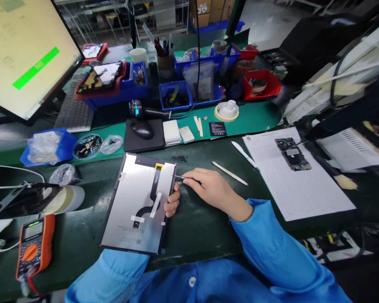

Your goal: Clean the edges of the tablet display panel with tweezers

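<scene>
My left hand [172,202] grips a tablet display panel [129,198] from behind, its fingertips curled over the right edge. The panel's silvery back faces me, tilted, with a black flex cable [154,189] held by strips of white tape and ending in a yellow-framed connector [158,167] near the top. Pinched in my right hand [210,187] is a thin, pointed metal tool, apparently tweezers [178,176]. Their tip meets the panel's upper right edge. Most of the tool and the rest of my left hand are hidden.
A whitish stick [230,173] and a white pen [244,155] lie right of the panel. Beyond them a circuit board [292,154] rests on paper [281,189]. An orange multimeter [34,248] is at left; a mouse [142,129], scanner [148,111] and blue bins [176,94] stand behind.
</scene>
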Tool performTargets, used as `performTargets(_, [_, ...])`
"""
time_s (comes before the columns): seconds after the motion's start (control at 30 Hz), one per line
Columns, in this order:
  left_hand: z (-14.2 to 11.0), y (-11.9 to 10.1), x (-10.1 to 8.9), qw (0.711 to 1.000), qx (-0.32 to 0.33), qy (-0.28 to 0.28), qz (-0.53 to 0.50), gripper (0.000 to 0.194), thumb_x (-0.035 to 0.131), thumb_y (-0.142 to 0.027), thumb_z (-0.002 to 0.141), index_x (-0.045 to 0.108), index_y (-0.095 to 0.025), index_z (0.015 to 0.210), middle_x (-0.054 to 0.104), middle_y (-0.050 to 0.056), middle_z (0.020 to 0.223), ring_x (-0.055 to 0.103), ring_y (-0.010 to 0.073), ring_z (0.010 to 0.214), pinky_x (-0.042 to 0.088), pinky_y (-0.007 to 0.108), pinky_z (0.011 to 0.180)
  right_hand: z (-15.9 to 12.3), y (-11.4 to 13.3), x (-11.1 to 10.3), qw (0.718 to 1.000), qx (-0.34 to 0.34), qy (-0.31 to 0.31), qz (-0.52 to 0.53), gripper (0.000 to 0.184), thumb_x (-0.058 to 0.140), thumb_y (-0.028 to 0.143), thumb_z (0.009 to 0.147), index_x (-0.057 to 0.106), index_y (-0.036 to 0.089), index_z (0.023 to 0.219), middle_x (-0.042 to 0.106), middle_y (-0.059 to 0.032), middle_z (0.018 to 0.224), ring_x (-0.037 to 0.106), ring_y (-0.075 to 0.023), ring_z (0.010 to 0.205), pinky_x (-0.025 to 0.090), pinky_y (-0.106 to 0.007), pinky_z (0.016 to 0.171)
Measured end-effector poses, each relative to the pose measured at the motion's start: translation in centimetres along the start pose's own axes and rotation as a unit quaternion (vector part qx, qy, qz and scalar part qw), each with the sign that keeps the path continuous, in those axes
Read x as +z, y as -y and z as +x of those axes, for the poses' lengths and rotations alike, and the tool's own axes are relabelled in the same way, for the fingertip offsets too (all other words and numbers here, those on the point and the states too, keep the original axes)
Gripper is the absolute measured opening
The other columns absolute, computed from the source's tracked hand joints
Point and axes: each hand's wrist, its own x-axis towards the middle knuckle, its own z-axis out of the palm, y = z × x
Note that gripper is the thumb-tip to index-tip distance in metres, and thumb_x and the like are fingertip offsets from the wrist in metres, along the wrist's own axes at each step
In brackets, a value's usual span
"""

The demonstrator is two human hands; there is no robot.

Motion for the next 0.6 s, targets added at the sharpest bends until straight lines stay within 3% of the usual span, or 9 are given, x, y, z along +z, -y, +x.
performTargets(0.07, [0.0,-0.1,0.2,1.000,-0.004,-0.021,0.004,0.025,0.043,-0.030,0.095,0.064,-0.017,0.092,0.056,0.004,0.061,0.054,0.0164,0.045,0.047,0.027,0.044,0.0,0.0,0.0,1.000,0.007,0.003,-0.001,0.017,0.058,0.020,0.101,0.074,0.021,0.102,0.078,-0.0048,0.100,0.072,-0.0202,0.090,0.052,-0.029,0.080])
performTargets(0.27, [0.0,-0.1,0.4,1.000,-0.006,-0.015,0.009,0.024,0.040,-0.032,0.093,0.060,-0.018,0.090,0.052,0.002,0.057,0.049,0.0164,0.041,0.044,0.027,0.041,0.0,0.3,0.0,0.998,0.042,0.003,0.039,0.013,0.070,0.017,0.091,0.072,0.021,0.103,0.077,-0.0009,0.090,0.072,-0.0171,0.079,0.052,-0.026,0.071])
performTargets(0.47, [-0.9,0.2,-1.1,0.999,0.006,-0.043,0.001,0.027,0.040,-0.034,0.095,0.060,-0.016,0.099,0.054,0.004,0.063,0.052,0.0169,0.049,0.045,0.029,0.050,0.0,0.1,-0.1,1.000,0.004,0.009,-0.001,0.019,0.055,0.022,0.102,0.074,0.020,0.103,0.077,-0.0048,0.100,0.072,-0.0203,0.091,0.052,-0.030,0.080])
performTargets(0.6, [-1.1,0.2,-2.1,0.999,0.007,-0.050,-0.001,0.030,0.042,-0.037,0.096,0.061,-0.015,0.102,0.052,0.004,0.062,0.053,0.0172,0.050,0.047,0.030,0.052,-0.1,0.3,-0.1,0.998,0.057,0.010,0.039,0.015,0.066,0.022,0.095,0.071,0.022,0.108,0.077,-0.0005,0.090,0.071,-0.0165,0.075,0.052,-0.026,0.068])
